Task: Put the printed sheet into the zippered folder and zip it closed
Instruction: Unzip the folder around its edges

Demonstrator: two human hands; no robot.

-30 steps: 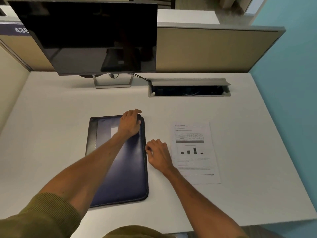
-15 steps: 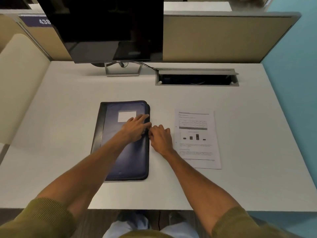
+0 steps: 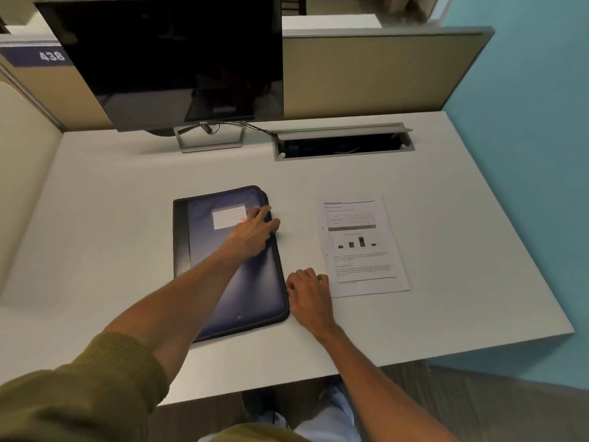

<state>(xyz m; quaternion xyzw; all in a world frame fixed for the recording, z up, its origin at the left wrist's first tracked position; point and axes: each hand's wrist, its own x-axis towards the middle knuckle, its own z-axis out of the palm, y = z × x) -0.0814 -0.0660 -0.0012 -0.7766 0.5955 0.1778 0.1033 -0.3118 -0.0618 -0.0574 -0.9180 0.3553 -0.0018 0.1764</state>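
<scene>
A: Since half a second ago my right hand (image 3: pixel 307 290) has slid from the middle of the folder's right edge toward its near right corner, as if drawing the zipper. The left hand (image 3: pixel 255 232) has stayed on the cover.

B: Where are the task's things?

A: The zippered folder (image 3: pixel 229 263) lies flat, cover down, at the middle of the surface (image 3: pixel 127 193). The printed sheet (image 3: pixel 361 245) lies just right of it, not yet inside.

B: And your grip?

A: The left hand is flat and released, pressing the cover. The right is clenched at the edge; I cannot tell whether it holds the zipper pull.

B: How to do this step well?

A: Keep the cover pinned and pull along the edge, easing round the corner.

B: Anything in the way?

A: No. The monitor (image 3: pixel 172 62) and cable tray (image 3: pixel 342 141) sit far back, well apart.
</scene>
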